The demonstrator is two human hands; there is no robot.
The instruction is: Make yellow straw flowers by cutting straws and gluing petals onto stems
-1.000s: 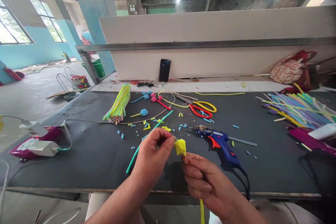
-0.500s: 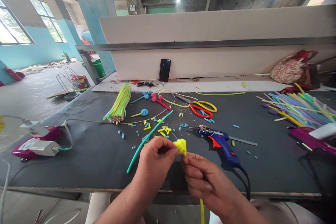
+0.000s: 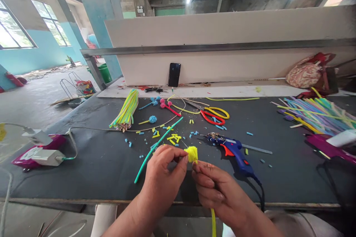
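Between my two hands is a small wound bundle of yellow pipe cleaner (image 3: 192,154). The thumb and forefinger of my left hand (image 3: 168,168) pinch its left side, where a thin wire end sticks up. My right hand (image 3: 213,183) grips it from below, fingers curled, and a yellow tail (image 3: 213,222) hangs beneath that hand. Just left of my hands lies a green pipe cleaner (image 3: 158,148). Beyond them, short cut yellow pieces (image 3: 174,138) and blue bits are scattered on the dark table.
To the right lies a blue glue gun (image 3: 235,152), with scissors (image 3: 214,114) behind it. A bundle of pipe cleaners (image 3: 126,109) stands at left; a loose pile (image 3: 317,114) lies far right. A phone (image 3: 174,74) leans at the back. A power strip (image 3: 39,152) sits left.
Almost nothing differs. My left hand's fingers have shifted very slightly on the yellow bundle; both hands keep their hold.
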